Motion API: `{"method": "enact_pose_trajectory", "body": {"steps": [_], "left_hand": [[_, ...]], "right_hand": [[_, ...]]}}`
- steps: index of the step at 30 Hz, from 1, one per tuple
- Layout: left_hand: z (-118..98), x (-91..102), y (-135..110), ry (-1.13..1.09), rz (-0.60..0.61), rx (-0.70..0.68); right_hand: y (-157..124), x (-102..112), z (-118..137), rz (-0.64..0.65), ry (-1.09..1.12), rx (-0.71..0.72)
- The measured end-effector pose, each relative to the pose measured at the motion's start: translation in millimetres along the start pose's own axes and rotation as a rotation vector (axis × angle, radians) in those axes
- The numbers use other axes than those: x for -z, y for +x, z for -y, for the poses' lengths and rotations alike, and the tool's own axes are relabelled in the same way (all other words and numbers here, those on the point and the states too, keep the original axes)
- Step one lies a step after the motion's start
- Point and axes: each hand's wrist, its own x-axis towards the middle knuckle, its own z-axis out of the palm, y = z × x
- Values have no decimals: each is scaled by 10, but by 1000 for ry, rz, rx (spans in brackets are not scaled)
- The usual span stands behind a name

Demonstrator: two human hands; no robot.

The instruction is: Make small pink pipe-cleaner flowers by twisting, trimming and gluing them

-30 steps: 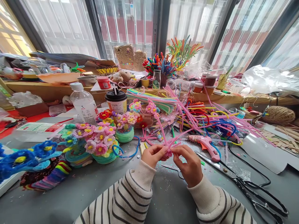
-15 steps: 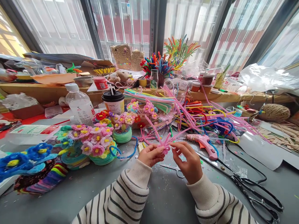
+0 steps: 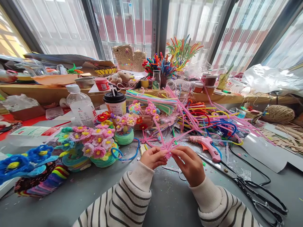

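Observation:
Pink pipe cleaners (image 3: pixel 167 145), bent into a small flower-like bundle with long ends sticking up, are held in front of me over the grey table. My left hand (image 3: pixel 153 157) pinches the bundle from the left, thumb and fingers closed on it. From the right, my right hand (image 3: pixel 188 162) also pinches its edge between thumb and fingertips. Under the bundle, small silver scissors (image 3: pixel 174 169) lie on the table, partly hidden by my right hand. A pink glue gun (image 3: pixel 208 146) lies to the right of my right hand.
Large black-handled scissors (image 3: pixel 246 183) lie at the right. Pots of pipe-cleaner flowers (image 3: pixel 99 142) stand at the left, near a plastic bottle (image 3: pixel 81 107) and a lidded cup (image 3: pixel 115 104). Loose pipe cleaners (image 3: pixel 191 116) are heaped behind my hands.
My right hand has moved left, its fingers closing on the pink bundle's edge. The upright pink end has swung slightly right. My left hand stays almost still.

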Motion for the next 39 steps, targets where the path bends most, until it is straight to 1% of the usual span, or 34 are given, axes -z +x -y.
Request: {"method": "enact_pose_trajectory", "body": {"steps": [5,10,19,22,26,29,34,39], "left_hand": [[10,-21,-13,27,-7,-55],[18,-21,-6,37,-17,-79],[36,-20,8,73,-45,-106],[45,-18,14,73,-31,-111],[54,-21,23,69,-12,-144],[58,-30,25,69,-10,-168],[63,-37,24,76,-18,-208],[70,-26,27,78,-21,-219]], "right_hand": [[-18,3,-8,-11,5,-25],[-15,4,0,-14,-102,40],[21,29,4,42,-269,183],[24,37,8,54,-301,190],[21,24,15,25,-296,146],[7,8,22,-4,-305,139],[-7,8,48,-6,-379,205],[-1,34,71,-13,-424,254]]}}
